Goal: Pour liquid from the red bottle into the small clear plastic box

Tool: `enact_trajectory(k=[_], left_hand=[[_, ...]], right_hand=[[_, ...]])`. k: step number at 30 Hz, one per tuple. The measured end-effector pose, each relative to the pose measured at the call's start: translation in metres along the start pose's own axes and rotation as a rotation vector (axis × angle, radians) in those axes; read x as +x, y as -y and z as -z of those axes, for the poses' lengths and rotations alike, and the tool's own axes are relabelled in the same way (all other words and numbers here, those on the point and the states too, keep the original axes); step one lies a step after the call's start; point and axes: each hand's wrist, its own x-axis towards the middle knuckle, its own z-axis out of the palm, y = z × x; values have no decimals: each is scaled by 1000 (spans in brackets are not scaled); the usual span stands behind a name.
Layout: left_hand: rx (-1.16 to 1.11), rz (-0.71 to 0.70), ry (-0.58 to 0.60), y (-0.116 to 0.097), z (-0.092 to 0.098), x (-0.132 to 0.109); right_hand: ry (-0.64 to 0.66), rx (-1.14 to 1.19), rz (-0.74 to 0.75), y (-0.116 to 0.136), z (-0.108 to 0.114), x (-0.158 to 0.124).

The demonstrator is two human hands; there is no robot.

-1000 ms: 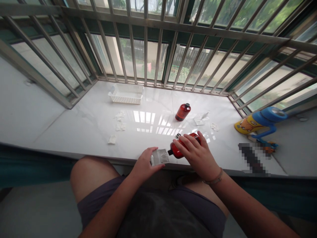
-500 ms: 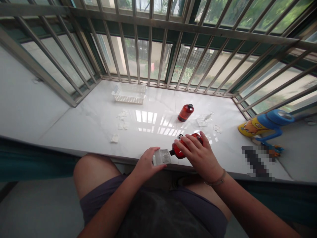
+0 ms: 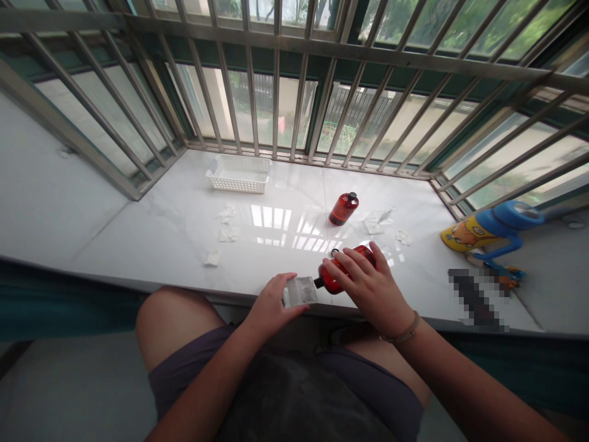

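Observation:
My left hand (image 3: 271, 307) is closed around a small clear plastic box (image 3: 301, 291) at the front edge of the counter. The fingers of my right hand (image 3: 368, 288) wrap over a red bottle (image 3: 334, 281), tipped nearly on its side. Its black neck points left and down, at the right side of the box; whether they touch, I cannot tell. Any liquid flowing out is too small to make out. Just behind the held bottle lies a small black ring-like piece (image 3: 335, 252). A second red bottle (image 3: 344, 209) with a black cap stands farther back.
A white plastic basket (image 3: 239, 178) sits by the barred window. Crumpled white pieces (image 3: 227, 234) lie on the left. Right of the standing bottle are a clear tray (image 3: 375, 224) and another white scrap (image 3: 403, 237). A yellow and blue drinking bottle (image 3: 488, 227) occupies the right end.

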Motion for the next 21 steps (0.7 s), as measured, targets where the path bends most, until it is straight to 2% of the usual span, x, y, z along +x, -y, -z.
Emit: enact_trajectory(k=[21], left_hand=[[-3,-3,9,-1,0,1]], right_hand=[[14,18,8,0,3,2]])
